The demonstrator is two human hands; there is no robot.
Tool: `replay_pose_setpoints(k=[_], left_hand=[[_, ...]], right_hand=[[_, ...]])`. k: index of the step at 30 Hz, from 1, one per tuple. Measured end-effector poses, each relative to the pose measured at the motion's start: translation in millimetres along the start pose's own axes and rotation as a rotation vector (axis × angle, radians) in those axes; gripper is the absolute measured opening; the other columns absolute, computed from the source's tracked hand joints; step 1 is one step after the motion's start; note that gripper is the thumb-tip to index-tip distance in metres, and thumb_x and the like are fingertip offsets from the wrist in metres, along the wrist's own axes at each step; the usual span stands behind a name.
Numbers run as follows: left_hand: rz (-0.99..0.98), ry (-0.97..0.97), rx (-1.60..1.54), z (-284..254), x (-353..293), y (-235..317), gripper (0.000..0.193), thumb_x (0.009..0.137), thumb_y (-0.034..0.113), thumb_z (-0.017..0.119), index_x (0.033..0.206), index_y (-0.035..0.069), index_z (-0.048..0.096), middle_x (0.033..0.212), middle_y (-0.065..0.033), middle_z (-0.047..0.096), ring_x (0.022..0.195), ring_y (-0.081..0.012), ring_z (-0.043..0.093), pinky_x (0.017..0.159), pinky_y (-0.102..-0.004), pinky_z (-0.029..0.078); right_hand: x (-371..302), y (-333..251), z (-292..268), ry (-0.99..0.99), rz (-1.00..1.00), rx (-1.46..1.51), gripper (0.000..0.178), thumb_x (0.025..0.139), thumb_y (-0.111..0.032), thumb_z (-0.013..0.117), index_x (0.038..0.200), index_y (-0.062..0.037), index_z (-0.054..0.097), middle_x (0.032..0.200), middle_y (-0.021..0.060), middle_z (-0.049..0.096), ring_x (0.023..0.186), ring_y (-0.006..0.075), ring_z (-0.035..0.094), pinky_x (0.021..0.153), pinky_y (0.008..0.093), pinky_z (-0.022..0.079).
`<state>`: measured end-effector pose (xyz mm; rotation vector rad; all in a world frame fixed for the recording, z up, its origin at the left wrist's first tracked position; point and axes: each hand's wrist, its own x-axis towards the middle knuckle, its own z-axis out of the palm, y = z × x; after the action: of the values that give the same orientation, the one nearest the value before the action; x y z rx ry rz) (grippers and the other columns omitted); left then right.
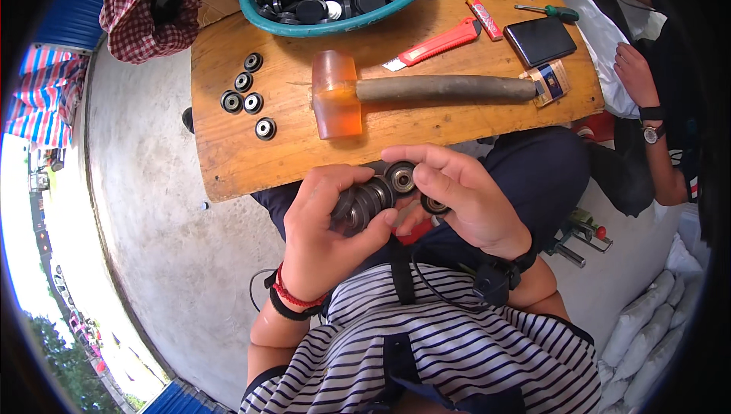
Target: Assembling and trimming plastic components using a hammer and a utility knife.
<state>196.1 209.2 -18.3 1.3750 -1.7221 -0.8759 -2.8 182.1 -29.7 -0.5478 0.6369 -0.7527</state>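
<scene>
Apparently, the left fingers [375, 233] pinch partly hidden black wheels [365, 202], while the right fingers [428, 158] curl around two more wheels [401, 179].

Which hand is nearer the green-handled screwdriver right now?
Right. The right hand is by the table's near edge, below and left of the screwdriver in the picture; the left hand is farther left, holding black wheels.

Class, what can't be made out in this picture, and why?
All in the head view:
1. Count of black wheels in the left hand: they overlap.
2. Far rim of the teal basin: cut off by the top edge.
3. Basin's floor: black round pieces cover it.
4. Wristwatch's time: too small.
</scene>
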Motion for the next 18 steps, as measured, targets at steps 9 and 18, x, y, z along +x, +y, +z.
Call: replay_pose_setpoints(k=[9, 18], left_hand=[[0.138, -0.007, 0.039, 14.9, 9.9, -5.9, 0.045, 0.067, 0.007, 0.084, 0.105, 0.000, 0.063, 0.100, -0.0123, 0.062, 0.088, -0.0236, 0.063, 0.077, -0.0312, 0.051], [0.373, -0.028, 0.377, 42.2, 42.0, 5.2, 0.050, 0.073, 0.027, 0.081, 0.111, 0.002, 0.060, 0.102, -0.0127, 0.062, 0.084, -0.0302, 0.062, 0.073, -0.0364, 0.051]], right_hand=[[1.2, -0.8, -12.6, -0.003, 0.065, -0.085, 0.036, 0.092, -0.011, 0.063, 0.124, 0.0022, 0.051, 0.101, 0.0077, 0.061, 0.085, 0.0127, 0.065, 0.067, 0.0215, 0.054], [25.0, 22.3, -17.7, 0.014, 0.067, 0.642, 0.040, 0.104, -0.035, 0.038, 0.126, -0.0031, 0.048, 0.113, 0.0061, 0.057, 0.106, 0.0136, 0.057, 0.092, 0.0321, 0.048]])
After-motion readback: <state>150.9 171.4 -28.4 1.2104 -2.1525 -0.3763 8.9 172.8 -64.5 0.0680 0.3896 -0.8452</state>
